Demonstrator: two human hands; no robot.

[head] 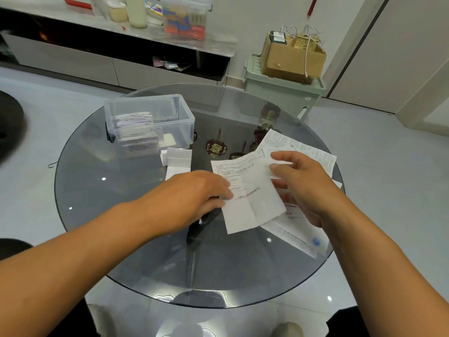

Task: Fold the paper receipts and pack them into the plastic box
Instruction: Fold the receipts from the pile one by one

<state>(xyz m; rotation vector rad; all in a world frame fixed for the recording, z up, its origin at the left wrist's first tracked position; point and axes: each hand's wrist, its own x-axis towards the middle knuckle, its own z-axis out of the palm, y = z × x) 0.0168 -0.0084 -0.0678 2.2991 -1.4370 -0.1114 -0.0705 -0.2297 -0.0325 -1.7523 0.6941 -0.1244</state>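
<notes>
A white creased receipt [252, 190] lies over the middle right of the round glass table [121, 215]. My left hand [194, 195] grips its left edge. My right hand [301, 183] pinches its upper right edge between thumb and fingers. Beneath it, more printed receipts [303, 147] spread toward the table's right edge. The clear plastic box [150, 122] stands open at the far left of the table, with several folded receipts stacked inside at its left. A small folded white paper [178, 161] lies just in front of the box.
Red and gold ornaments [216, 148] show through the glass. Beyond the table are a low cabinet [116, 66] with bottles and a lidded container, and a green bin [281, 93] with a cardboard box [291, 59] on top.
</notes>
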